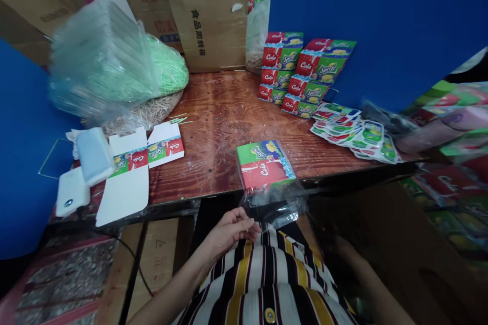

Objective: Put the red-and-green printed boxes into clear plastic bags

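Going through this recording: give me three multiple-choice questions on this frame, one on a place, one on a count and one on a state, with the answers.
1. Where is the Cola and Sprite box closest to the left hand?
A. On the floor
B. At the near edge of the wooden table, against a clear plastic bag
C. Inside a cardboard carton

2. How many stacks of printed boxes stand at the table's back?
A. One
B. Three
C. Two

3. What state is the white die-cut box blank in?
A. Folded shut
B. Lying open and flat
C. Wrapped in plastic

1: B, the box sits at the edge, with the bag reaching toward the hand.
2: C, two columns stand side by side.
3: B, its panels lie spread on the tabletop.
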Demonstrator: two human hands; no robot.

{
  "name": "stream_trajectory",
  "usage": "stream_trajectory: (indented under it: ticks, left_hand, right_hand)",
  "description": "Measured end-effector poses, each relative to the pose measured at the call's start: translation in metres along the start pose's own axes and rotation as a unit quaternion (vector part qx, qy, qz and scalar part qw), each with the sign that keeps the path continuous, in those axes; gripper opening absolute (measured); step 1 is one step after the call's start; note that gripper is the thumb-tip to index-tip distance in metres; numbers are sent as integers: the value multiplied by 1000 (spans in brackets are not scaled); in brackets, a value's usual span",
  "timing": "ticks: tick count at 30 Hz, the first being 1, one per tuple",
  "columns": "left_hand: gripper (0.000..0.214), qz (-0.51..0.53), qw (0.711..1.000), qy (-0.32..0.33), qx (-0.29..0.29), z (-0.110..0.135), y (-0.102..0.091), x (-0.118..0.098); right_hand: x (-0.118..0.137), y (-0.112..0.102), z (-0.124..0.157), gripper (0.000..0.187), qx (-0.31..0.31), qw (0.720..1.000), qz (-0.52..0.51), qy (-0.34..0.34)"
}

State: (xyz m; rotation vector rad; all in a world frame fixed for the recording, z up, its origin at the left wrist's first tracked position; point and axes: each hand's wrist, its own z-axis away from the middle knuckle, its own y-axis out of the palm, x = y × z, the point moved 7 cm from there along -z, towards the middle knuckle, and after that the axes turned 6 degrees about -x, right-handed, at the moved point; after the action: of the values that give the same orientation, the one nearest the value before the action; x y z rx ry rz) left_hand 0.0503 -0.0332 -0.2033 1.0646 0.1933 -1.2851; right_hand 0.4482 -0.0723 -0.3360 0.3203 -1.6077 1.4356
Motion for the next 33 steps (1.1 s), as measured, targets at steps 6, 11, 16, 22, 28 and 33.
stream_trajectory:
  ticks: [6, 11, 16, 22, 28, 33]
  left_hand:
    - [45, 11, 1000, -14, 6, -5, 0, 5]
    - [41, 10, 1000, -7, -13, -9, -7, 8]
    - [43, 8, 1000, -12, -21, -12, -10, 11]
    - [39, -25, 998, 6, -59, -14, -16, 5]
    - [33, -92, 981, 156, -65, -23, -18, -13]
    - [30, -108, 971, 212, 19, -14, -3, -21]
  right_hand:
    - [51, 10, -18, 46, 32, 993, -108, -33]
    - [110, 10, -18, 50, 7, 978, -210, -10]
    - [196, 51, 19, 58, 221, 938, -255, -84]
    - [204, 53, 34, 34, 239, 916, -315, -71]
    - [198, 70, 15, 37, 204, 879, -430, -22]
    - [223, 79, 20, 39, 212, 821, -528, -33]
